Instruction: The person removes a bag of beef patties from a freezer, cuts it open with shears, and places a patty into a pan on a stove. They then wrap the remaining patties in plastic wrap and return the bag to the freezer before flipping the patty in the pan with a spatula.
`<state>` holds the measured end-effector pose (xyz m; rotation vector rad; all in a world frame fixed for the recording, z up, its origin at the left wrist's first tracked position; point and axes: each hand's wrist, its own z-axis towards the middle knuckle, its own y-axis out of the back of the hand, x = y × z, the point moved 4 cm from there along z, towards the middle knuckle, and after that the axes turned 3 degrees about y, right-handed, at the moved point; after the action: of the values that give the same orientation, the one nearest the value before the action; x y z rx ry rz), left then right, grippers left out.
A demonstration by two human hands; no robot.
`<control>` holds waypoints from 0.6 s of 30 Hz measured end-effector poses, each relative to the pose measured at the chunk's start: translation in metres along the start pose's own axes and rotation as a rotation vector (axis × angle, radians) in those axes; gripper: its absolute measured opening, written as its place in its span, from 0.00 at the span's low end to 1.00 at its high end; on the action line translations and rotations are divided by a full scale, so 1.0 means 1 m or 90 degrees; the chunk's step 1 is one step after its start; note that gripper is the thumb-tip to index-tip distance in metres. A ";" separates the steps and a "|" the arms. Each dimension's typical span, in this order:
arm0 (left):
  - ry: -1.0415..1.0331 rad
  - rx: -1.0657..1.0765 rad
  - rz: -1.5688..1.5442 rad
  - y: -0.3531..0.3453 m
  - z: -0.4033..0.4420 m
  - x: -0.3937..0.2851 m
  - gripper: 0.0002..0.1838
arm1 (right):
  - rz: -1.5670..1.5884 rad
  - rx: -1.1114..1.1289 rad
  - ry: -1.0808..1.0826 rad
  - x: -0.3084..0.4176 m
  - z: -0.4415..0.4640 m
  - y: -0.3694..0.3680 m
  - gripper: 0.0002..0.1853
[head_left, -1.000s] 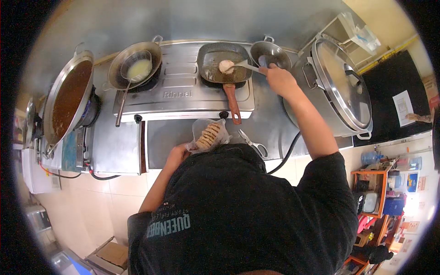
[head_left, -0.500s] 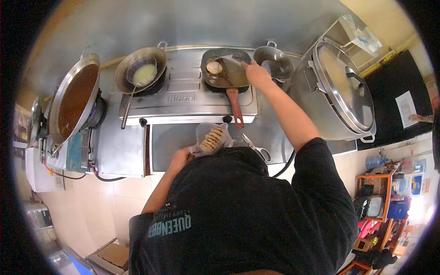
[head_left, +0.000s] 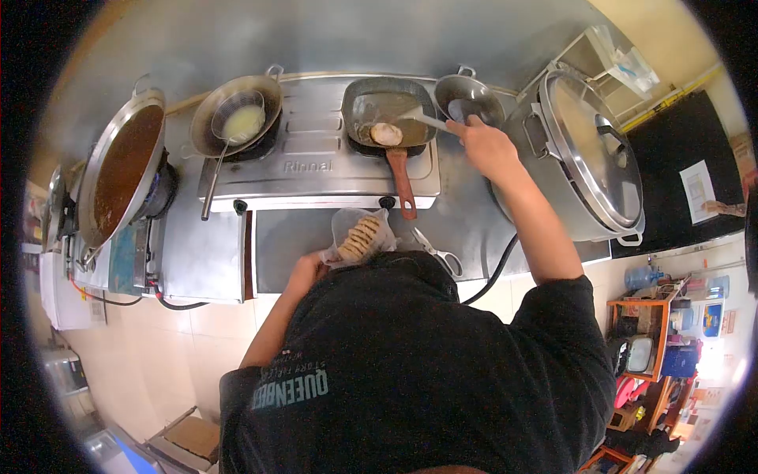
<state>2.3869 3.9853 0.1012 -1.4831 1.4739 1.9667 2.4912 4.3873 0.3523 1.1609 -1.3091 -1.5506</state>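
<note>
My right hand (head_left: 485,148) is closed around the handle of a pale spatula (head_left: 430,120). Its blade reaches into a square frying pan (head_left: 362,101) with a brown handle (head_left: 403,186). One round, pale-browned piece of food (head_left: 386,134) lies in the pan near the handle side, just below the blade. At the counter's front edge, my left hand (head_left: 308,270) grips a clear plastic bag (head_left: 382,227). Several browned pieces in a row (head_left: 359,240) show in the bag. Fingers of the left hand are partly hidden by the bag and shirt.
The pan sits on a Rinnai stove (head_left: 316,180). Left of it are a wok (head_left: 207,142) holding a strainer (head_left: 245,118) and a large pan of brown liquid (head_left: 126,170). To the right stand a small wok (head_left: 482,91) and a big lidded pot (head_left: 533,170). Scissors (head_left: 450,263) lie in front.
The food piece has shifted from the pan's upper left toward its handle side. My right hand has drawn right and slightly down with the spatula. My left hand keeps hold of the bag.
</note>
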 end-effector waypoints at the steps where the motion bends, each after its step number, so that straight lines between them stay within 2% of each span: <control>1: 0.002 0.002 0.000 0.000 -0.001 0.000 0.15 | 0.002 0.002 -0.001 0.006 -0.006 0.002 0.27; 4: 0.027 0.021 -0.005 0.002 0.000 0.000 0.15 | -0.025 0.076 0.016 0.024 -0.012 -0.005 0.27; 7: 0.051 0.040 0.025 0.002 0.001 0.004 0.14 | -0.032 0.012 -0.015 0.026 -0.004 -0.026 0.27; 9: 0.114 0.055 0.026 0.002 -0.002 0.007 0.13 | -0.013 -0.029 -0.046 0.020 0.006 -0.039 0.28; 12: 0.059 0.036 0.051 0.011 -0.002 -0.019 0.12 | 0.012 -0.043 -0.077 0.017 0.016 -0.048 0.29; 15: 0.133 0.068 0.020 0.018 -0.003 -0.034 0.12 | 0.026 -0.092 -0.076 0.019 0.015 -0.044 0.30; 18: 0.090 0.058 0.014 0.011 -0.003 -0.025 0.14 | 0.068 -0.067 -0.066 0.032 0.003 -0.028 0.31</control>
<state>2.3919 3.9861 0.1287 -1.6015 1.6213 1.8131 2.4789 4.3622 0.3203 0.9410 -1.3191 -1.5986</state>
